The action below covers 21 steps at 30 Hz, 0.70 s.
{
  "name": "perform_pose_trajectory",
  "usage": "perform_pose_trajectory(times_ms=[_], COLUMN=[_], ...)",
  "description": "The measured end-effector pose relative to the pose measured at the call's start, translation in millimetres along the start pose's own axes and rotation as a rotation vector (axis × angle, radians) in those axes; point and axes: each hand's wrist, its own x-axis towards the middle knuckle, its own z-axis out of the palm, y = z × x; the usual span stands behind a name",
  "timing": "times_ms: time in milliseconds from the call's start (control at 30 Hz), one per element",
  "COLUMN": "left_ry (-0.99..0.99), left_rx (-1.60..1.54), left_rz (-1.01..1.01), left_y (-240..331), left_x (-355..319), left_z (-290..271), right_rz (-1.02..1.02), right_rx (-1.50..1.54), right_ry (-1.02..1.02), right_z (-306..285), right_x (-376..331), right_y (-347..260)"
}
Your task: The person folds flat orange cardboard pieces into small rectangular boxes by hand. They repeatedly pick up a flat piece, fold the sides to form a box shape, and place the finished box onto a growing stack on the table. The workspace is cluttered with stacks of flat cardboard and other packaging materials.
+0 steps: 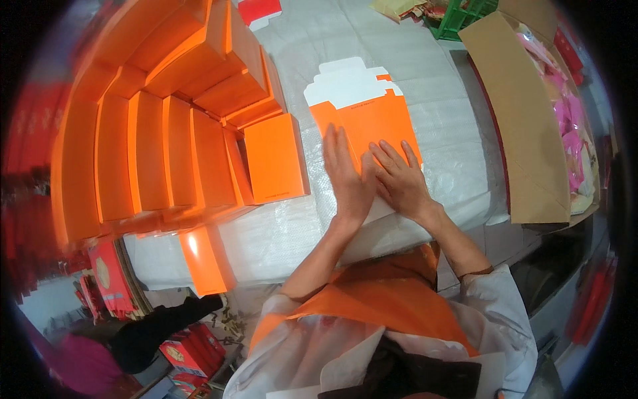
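Observation:
A flat, unfolded orange carton [382, 123] with white inner flaps at its far end lies on the sheet-covered table. My left hand [349, 179] presses on its left part, fingers stretched out and pointing away from me. Beside it, my right hand [399, 179] rests flat on the carton's near middle, fingers spread. Both palms touch the carton, and the hands meet near the thumbs. To the left, one folded orange box [276, 159] stands closest to my left hand, at the edge of a large stack of similar orange boxes [149, 153].
White woven sheeting [458, 120] covers the table. An open brown cardboard box [525, 126] with pink packets stands at the right, near a green crate [465, 16]. One orange box [207, 259] overhangs the near table edge. Red boxes [193, 349] lie below at the left.

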Motion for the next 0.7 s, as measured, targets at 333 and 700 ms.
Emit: perform_pose_trajectory(times_ms=[333, 700], left_ry=[-0.001, 0.199], left_rx=[0.134, -0.825], left_rz=[-0.148, -0.494], left_y=[-10, 28], left_x=[-3, 13], left_z=[-3, -42], right_rz=[0.03, 0.271], right_rx=[0.029, 0.949], right_ry=[-0.03, 0.156], right_z=[1, -43], right_x=[-4, -44], right_y=[0, -21])
